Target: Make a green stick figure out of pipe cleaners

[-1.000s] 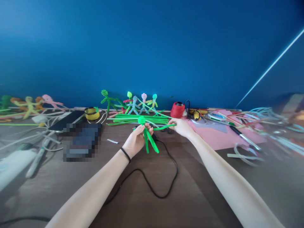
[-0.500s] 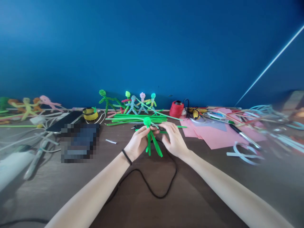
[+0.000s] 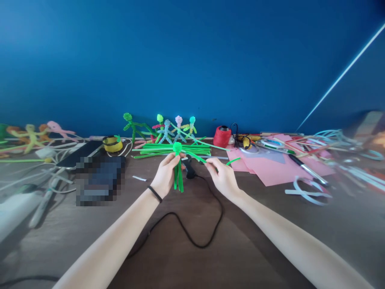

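My left hand pinches a bright green pipe-cleaner figure just under its round coiled head. Several green stems dangle below the fingers. To the right of the head, a green pipe cleaner stretches across to my right hand, whose thumb and fingers are closed on it. Its free end sticks out past the right hand. Behind both hands lies a bundle of green pipe cleaners. A black plug-like piece on a dark cord rests on the table between the hands.
Finished pipe-cleaner figures stand along the blue wall. On the left are a phone, white cables and a yellow tape roll. Right of centre sit a red thread spool, pink paper and a black marker.
My right hand has drawn away from the figure, pulling a green pipe cleaner out to the right. The figure and my left hand have shifted slightly left and up.
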A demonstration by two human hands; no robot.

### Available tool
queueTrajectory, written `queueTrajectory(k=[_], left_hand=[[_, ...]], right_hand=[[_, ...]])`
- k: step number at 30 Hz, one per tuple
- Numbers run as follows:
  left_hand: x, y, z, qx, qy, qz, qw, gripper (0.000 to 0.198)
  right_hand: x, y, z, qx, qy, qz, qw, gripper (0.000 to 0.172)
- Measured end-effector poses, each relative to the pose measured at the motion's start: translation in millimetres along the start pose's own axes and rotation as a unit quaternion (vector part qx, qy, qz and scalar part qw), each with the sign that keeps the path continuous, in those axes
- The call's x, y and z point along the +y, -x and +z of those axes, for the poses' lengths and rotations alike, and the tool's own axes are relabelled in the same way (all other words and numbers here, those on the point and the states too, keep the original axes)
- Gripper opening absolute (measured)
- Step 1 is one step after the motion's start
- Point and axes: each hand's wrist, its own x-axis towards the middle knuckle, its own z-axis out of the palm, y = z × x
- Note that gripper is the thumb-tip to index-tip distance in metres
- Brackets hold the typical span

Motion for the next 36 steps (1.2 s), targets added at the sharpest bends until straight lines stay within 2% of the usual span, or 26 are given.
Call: queueTrajectory(k=[2,9,19,27,36], left_hand=[[-1,-1,-2.2,0.004,-0.013,0.008,1.0,0.014],[-9,1,4.3,-0.041,-0.104,0.045,0.993,0.008],[-6,7,11.1,-0.057,-0.154,0.06,0.985,0.013],[-7,8,12.3,-0.071,-0.139,0.073,0.985,0.015],[-5,10,9.9,-0.087,-0.105,0.058,0.989,0.018]], right_hand=[[-1,1,0,-0.002,0.006,0.009,1.0,0.021],[-2,6,3,-0.019,0.023,-0.051,0.998,0.022],[-1,8,4,-0.038,0.045,-0.016,0.998,0.024],[-1,7,5,-0.052,0.047,0.001,0.998,0.025],[-2,9,5,-0.073,0.05,0.003,0.996,0.024]])
